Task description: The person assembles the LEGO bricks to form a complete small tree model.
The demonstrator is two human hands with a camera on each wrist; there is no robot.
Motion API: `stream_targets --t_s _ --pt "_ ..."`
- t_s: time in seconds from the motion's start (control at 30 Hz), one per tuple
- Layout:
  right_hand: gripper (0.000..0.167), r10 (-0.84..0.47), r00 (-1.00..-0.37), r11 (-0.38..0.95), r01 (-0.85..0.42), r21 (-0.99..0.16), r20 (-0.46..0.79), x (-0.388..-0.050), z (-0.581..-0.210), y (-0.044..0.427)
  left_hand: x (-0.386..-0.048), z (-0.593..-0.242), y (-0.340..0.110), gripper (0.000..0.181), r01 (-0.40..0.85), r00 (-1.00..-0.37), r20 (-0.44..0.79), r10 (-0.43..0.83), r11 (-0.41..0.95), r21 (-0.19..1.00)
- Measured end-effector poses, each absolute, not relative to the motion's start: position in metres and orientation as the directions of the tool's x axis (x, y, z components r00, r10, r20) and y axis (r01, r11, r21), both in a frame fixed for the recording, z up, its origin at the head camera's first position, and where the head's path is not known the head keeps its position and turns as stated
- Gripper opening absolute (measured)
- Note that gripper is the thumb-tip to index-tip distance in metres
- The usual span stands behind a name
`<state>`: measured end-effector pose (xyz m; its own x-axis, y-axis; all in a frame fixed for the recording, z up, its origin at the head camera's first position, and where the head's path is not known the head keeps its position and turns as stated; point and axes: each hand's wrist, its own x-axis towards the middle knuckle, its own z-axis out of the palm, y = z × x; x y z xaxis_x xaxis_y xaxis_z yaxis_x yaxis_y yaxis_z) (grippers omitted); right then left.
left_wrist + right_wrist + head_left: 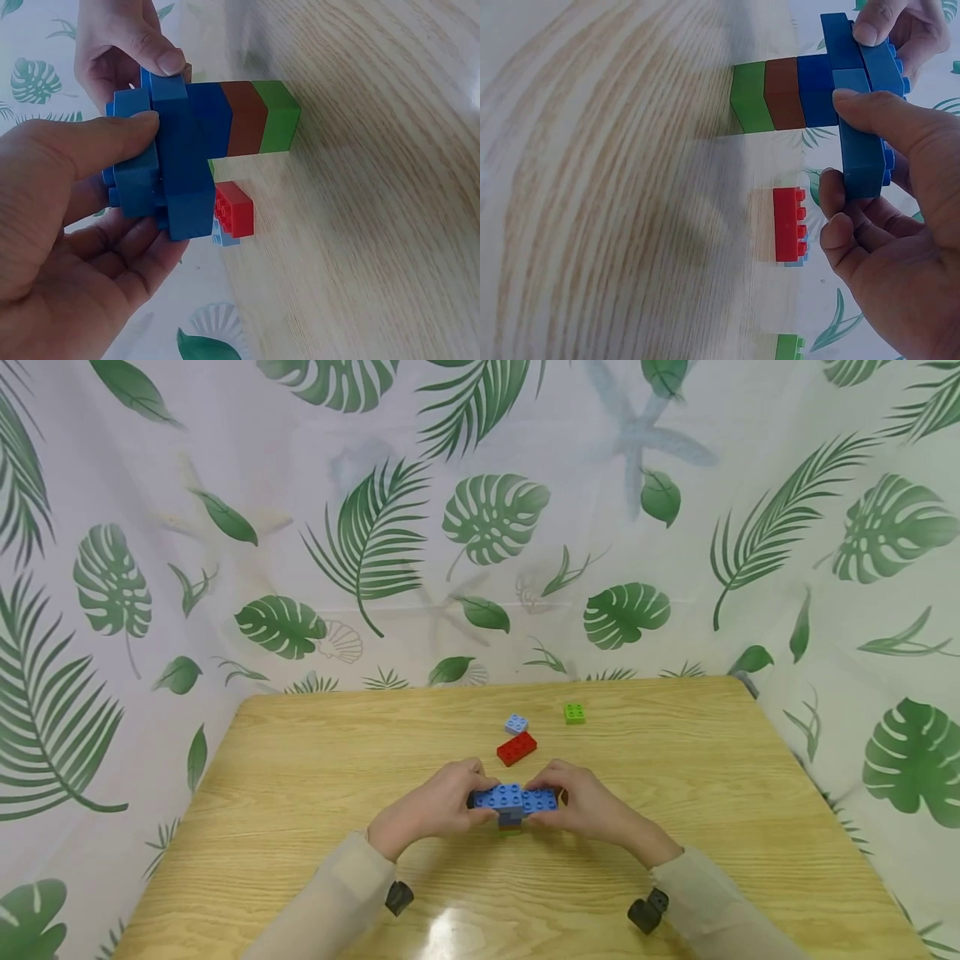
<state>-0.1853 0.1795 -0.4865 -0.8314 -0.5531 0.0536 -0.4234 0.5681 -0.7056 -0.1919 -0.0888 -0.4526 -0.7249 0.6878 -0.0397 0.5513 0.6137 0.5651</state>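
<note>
The left grip point(447, 800) pinches the upper blue brick point(502, 794); the right grip point(592, 803) holds the lower blue brick point(540, 799) beside it, atop a brick column point(784, 94) well inside the table's point(322, 743) far edge. Even, straight-down pressure should keep it upright.

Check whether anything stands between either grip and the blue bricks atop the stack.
Nothing visible does. The left grip and right grip hold the blue bricks directly, at opposite ends. The red brick, light blue brick and loose green brick lie farther back on the table, clear of both.
</note>
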Motion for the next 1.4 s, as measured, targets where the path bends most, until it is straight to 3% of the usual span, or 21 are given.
stream_targets --t_s 0.67,1.13,1.4 --pt "0.035 -0.555 -0.83 0.571 -0.424 -0.704 0.05 -0.187 -0.489 0.18 -0.192 -0.452 -0.088 0.047 0.565 -0.716 -0.055 0.695 0.625 0.539" --pt "0.034 -0.556 -0.83 0.581 -0.425 -0.694 0.043 -0.186 -0.484 0.179 -0.192 -0.474 -0.095 0.045 0.439 -0.785 -0.002 0.619 0.56 0.703" --pt "0.04 -0.507 -0.861 0.578 -0.381 -0.722 0.048 -0.193 -0.484 0.185 -0.191 -0.475 -0.096 0.046 0.425 -0.79 -0.006 0.613 0.555 0.715"
